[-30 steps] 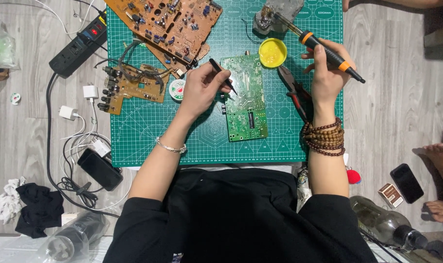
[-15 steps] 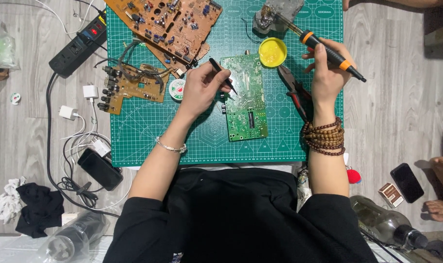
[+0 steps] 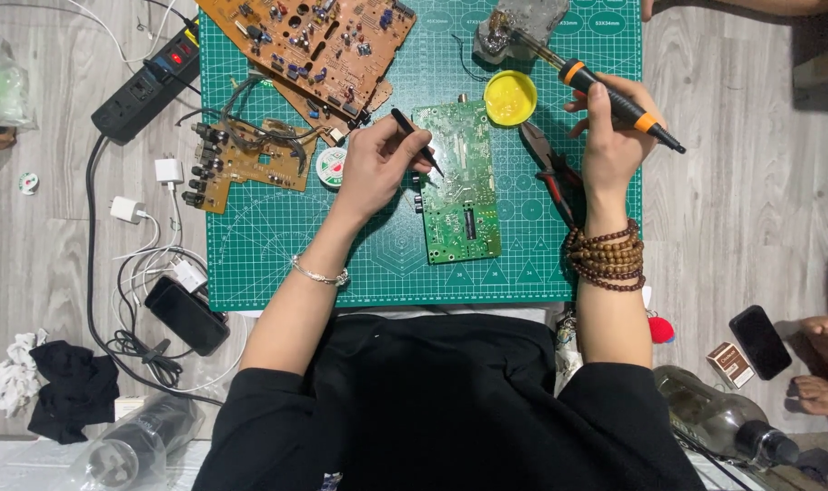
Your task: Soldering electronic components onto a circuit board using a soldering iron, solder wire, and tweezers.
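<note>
Left hand (image 3: 373, 168) pinches tweezers (image 3: 418, 144) tip-down on the green board (image 3: 457, 186) to steady a part; right hand (image 3: 614, 145) grips the iron (image 3: 605, 91), tip parked far at its stand (image 3: 514, 27).

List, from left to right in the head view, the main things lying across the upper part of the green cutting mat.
Black power strip → small brown circuit board → left hand holding black tweezers → green circuit board → round yellow tin → right hand holding orange-and-black soldering iron.

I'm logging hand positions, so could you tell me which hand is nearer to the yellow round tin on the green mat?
The right hand. It grips the soldering iron just right of the yellow tin. The left hand holds tweezers farther off, lower left.
</note>
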